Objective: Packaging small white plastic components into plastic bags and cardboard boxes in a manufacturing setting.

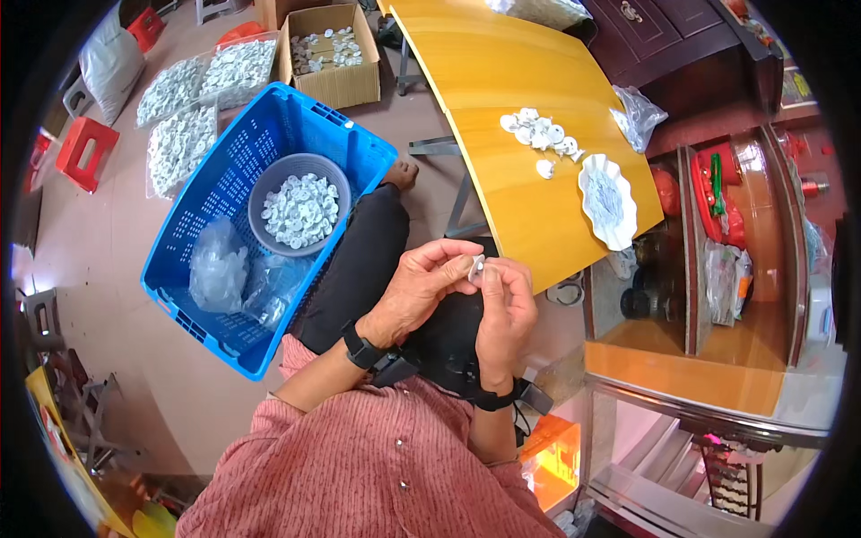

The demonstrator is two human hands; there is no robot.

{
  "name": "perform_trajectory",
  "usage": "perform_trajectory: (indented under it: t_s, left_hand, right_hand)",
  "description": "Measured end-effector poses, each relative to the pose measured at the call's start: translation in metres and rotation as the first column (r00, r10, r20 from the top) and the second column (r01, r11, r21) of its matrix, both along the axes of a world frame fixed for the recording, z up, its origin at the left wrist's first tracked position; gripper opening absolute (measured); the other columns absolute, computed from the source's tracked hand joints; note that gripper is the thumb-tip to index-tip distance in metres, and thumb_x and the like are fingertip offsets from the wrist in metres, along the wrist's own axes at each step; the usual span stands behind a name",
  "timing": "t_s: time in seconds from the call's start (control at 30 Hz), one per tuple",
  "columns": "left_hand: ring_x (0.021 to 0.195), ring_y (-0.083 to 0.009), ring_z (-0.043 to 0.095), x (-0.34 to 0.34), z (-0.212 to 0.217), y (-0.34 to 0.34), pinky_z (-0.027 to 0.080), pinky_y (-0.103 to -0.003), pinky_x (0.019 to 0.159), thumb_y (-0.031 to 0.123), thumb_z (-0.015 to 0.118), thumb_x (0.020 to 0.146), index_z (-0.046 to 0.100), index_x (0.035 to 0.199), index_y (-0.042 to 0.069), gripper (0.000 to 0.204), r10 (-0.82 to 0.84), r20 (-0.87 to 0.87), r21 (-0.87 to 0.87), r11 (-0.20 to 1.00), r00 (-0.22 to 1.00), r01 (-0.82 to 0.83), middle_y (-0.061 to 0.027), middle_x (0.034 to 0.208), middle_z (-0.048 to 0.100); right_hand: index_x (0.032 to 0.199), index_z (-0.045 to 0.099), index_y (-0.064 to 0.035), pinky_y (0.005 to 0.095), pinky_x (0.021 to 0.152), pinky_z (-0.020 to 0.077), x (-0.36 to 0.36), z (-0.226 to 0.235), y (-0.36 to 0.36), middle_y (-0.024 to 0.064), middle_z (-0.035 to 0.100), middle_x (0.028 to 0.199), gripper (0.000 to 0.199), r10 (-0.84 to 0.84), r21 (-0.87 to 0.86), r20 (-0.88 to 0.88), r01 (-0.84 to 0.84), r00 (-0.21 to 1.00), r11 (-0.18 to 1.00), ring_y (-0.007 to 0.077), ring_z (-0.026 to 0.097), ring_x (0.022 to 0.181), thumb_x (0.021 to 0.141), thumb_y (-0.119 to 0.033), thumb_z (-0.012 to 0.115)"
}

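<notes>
My left hand (417,291) pinches a small white round plastic piece (477,265) between thumb and fingers, just above my lap. Right against it, my right hand (505,314) is closed, thumb and forefinger pressed together at the piece; anything tiny between those fingertips is hidden. On the yellow wooden table (502,63) lies a loose heap of similar white plastic pieces (541,132). Nearer to me on the tabletop sits a white scalloped dish (628,229) with many thin grey metal bits (606,195) in it.
A blue plastic crate (170,238) at my left holds a grey bowl (257,215) of white pieces and clear bags (218,267). Beyond it are filled clear trays (182,148), a cardboard box (345,88) and a red stool (85,154). Shelves (691,251) stand at the right.
</notes>
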State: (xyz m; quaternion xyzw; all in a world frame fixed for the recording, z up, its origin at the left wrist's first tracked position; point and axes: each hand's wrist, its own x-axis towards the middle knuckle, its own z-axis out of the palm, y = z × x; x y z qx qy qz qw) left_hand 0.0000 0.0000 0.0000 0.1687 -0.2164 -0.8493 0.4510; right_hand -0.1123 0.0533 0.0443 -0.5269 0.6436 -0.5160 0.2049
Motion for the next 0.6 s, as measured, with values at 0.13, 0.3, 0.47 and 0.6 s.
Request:
perform_trajectory:
  t_s: [0.13,0.3,0.47,0.6]
  left_hand:
    - [0.088,-0.0120,0.064,0.006,-0.001,0.001,0.056,-0.024,0.078,0.011,0.063,0.093,0.062,0.116,-0.001,0.026,0.016,0.009,0.001,1.000,1.000,-0.016,-0.0076,0.103,0.066]
    - [0.086,-0.0123,0.064,0.010,0.007,0.001,0.055,-0.025,0.077,0.012,0.062,0.093,0.063,0.113,-0.002,0.025,0.003,0.066,-0.013,1.000,0.998,-0.002,-0.0076,0.100,0.066]
    - [0.081,-0.0126,0.065,0.036,-0.005,-0.009,0.056,-0.023,0.071,0.014,0.061,0.094,0.061,0.115,-0.002,0.026,0.129,0.039,0.048,0.990,0.991,-0.131,-0.0070,0.097,0.066]
    - [0.078,-0.0144,0.067,0.069,-0.028,-0.033,0.056,-0.023,0.067,0.018,0.059,0.096,0.061,0.110,-0.001,0.024,0.372,0.091,0.165,0.909,0.924,-0.382,-0.0068,0.093,0.066]
  right_hand:
    - [0.095,0.058,0.0034,0.0255,0.078,0.0499,0.010,0.000,-0.003,0.0095,0.056,0.105,0.005,0.011,-0.017,0.224,-0.007,0.974,1.000,0.0150,0.058,0.091,0.093,-0.001,0.057]
    - [0.093,0.058,0.0035,0.0273,0.084,0.0477,0.010,-0.001,-0.002,0.0097,0.056,0.105,0.003,-0.030,0.001,0.063,0.030,0.998,1.000,0.0161,0.057,0.093,0.091,0.001,0.058]
    - [0.092,0.059,0.0036,0.0278,0.085,0.0474,0.022,-0.002,-0.007,0.0093,0.058,0.104,0.004,0.013,0.078,0.169,-0.026,0.985,0.997,0.0160,0.057,0.093,0.091,0.000,0.059]
    - [0.088,0.060,0.0038,0.0292,0.083,0.0479,0.013,-0.021,-0.005,0.0098,0.059,0.101,0.006,0.047,0.120,0.037,-0.051,0.998,0.991,0.0172,0.057,0.091,0.089,-0.002,0.062]
